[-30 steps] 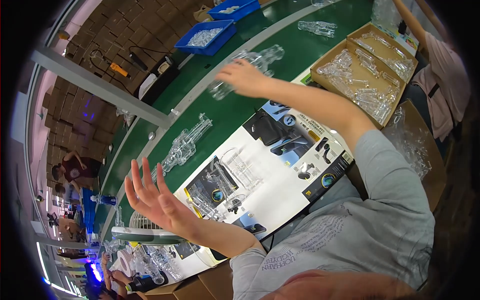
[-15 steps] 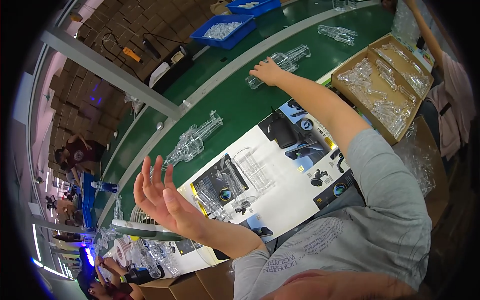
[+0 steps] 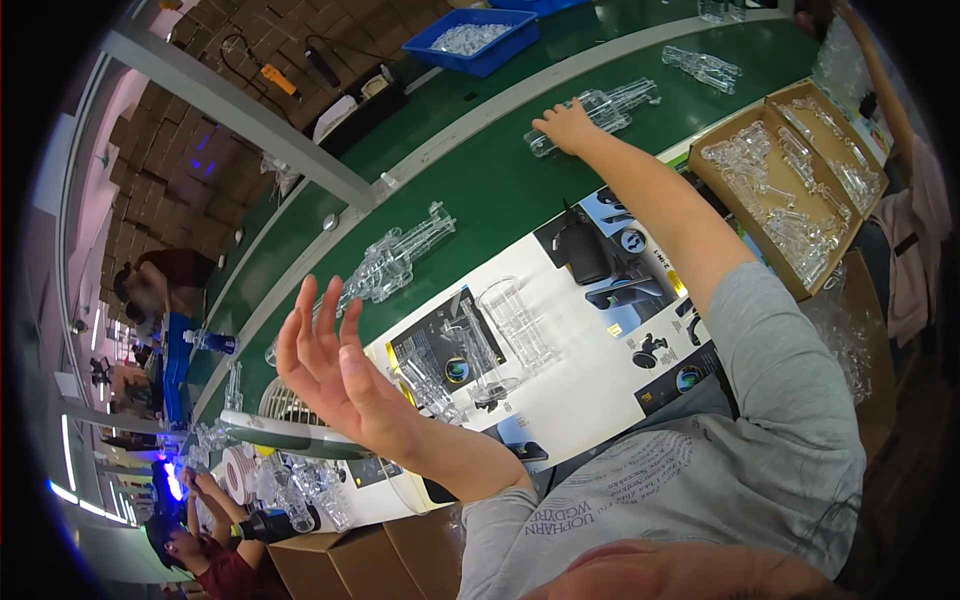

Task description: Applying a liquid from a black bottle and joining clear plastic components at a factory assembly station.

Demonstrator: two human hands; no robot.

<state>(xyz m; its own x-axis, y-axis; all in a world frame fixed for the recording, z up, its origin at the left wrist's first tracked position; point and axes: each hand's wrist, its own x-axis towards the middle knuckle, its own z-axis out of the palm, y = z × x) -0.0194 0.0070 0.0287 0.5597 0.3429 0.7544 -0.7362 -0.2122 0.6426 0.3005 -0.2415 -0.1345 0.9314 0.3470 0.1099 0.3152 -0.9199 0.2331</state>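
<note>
My right hand [image 3: 566,127] reaches out over the green conveyor belt, its fingers curled over the near end of a long clear plastic gun-shaped piece [image 3: 622,103]. The palm side of that grip is hidden. My left hand [image 3: 335,375] is raised empty, fingers spread. Behind its fingertips, a second clear gun-shaped piece [image 3: 385,262] lies on the belt. Between my arms, on a white printed sheet [image 3: 575,385], sit a clear plastic frame [image 3: 520,325] and several smaller clear parts [image 3: 430,385].
A cardboard tray [image 3: 790,275] of clear parts stands at the right, near another person's arm. A black pouch-like object [image 3: 578,255] sits on the sheet. A green-and-white fan [image 3: 285,435] is beside my left hand. Beyond the belt is a blue bin [image 3: 480,60] of small white parts.
The view has shifted, so most things appear a little farther right. My right hand stays over the same clear piece, and my left hand remains raised and spread.
</note>
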